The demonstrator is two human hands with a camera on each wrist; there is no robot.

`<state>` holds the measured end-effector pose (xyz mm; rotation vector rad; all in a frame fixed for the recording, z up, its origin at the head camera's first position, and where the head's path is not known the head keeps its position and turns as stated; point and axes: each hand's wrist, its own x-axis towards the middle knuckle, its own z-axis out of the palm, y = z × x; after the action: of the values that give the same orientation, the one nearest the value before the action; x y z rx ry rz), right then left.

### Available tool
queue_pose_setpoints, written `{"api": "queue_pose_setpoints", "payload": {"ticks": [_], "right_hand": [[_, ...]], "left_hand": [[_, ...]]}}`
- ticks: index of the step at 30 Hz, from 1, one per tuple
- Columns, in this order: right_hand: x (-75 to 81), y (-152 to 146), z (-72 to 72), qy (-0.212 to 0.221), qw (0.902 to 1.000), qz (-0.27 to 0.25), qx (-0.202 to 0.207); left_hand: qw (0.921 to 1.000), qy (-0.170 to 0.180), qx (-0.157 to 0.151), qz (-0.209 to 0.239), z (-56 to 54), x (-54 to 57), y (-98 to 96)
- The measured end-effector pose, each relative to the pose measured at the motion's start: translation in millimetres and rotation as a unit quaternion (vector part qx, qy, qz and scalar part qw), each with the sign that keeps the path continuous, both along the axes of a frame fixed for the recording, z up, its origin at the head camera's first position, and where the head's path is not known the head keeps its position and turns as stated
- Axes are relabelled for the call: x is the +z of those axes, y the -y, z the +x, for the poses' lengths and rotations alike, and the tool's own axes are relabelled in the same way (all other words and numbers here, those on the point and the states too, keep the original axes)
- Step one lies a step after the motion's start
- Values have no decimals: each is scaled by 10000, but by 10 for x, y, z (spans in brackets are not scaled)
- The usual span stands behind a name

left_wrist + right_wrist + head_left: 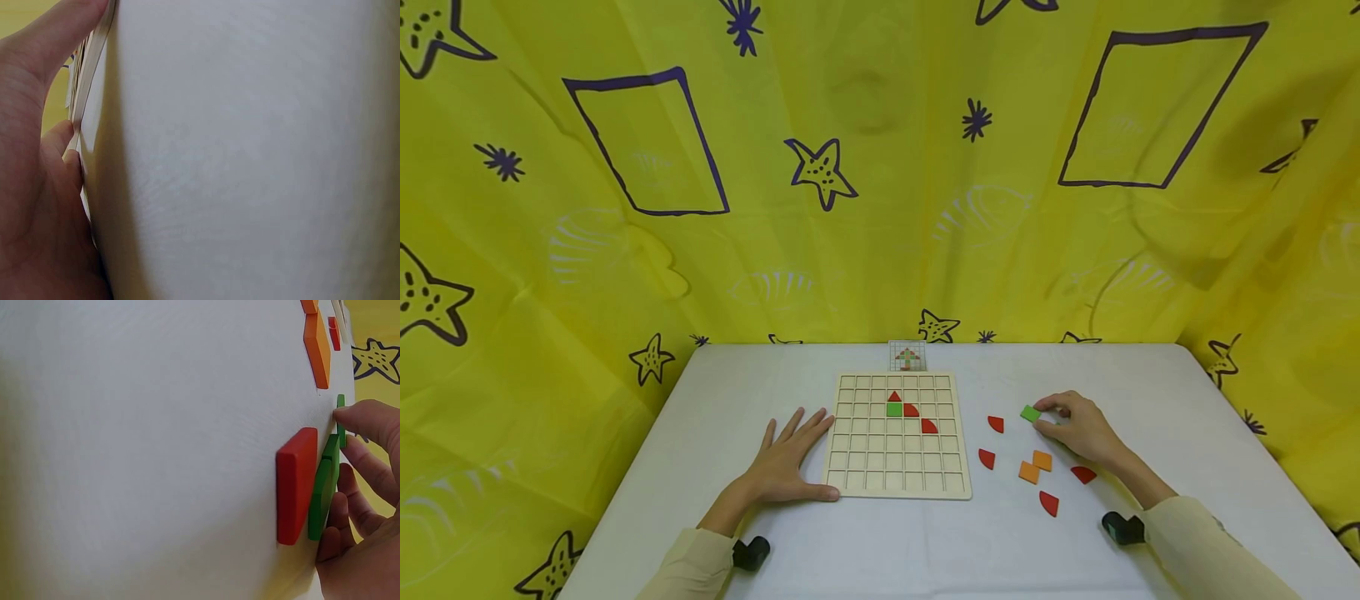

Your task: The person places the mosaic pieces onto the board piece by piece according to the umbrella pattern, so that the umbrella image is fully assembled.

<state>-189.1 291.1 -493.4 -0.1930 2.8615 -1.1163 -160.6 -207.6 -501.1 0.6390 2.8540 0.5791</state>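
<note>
My right hand pinches a green square tile between thumb and forefinger, low at the table's right. In the right wrist view this green tile stands near the thumb tip, with other green tiles under the hand. My left hand rests with spread, straight fingers against the left edge of a wooden grid board. On the board lie a red triangle, a green square and two red quarter-circles, one of them lower right.
Several loose red quarter-circles, including one near the board, lie to its right. Two orange squares touch or nearly touch at their corners. A small pattern card lies behind the board. Yellow curtain stands behind the white table.
</note>
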Motion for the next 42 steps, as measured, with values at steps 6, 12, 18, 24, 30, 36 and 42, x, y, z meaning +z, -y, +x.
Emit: {"api": "queue_pose_setpoints", "payload": {"ticks": [6,12,18,24,30,36,42], "right_hand": [[36,-19,-1,26,9999,-73,95],[93,-45,0,-97,9996,-146,202],[178,-54,-16,-227,9981,-435,372],[260,-34,-32,-507,9965,-460,488],[311,-15,-45,-582,9957,-512,510],[320,54,-52,-615,9947,-570,588],[332,206,-51,-711,9928,-643,724]], "left_hand": [[10000,10,13,-17,-1,3,2],[10000,23,-19,50,-5,-10,1],[10000,33,-16,52,-9,-26,3],[10000,32,-18,50,-11,-27,6],[10000,13,-9,31,-17,-42,13],[10000,11,-20,64,-17,-36,15],[10000,20,-26,84,-8,-24,8]]}}
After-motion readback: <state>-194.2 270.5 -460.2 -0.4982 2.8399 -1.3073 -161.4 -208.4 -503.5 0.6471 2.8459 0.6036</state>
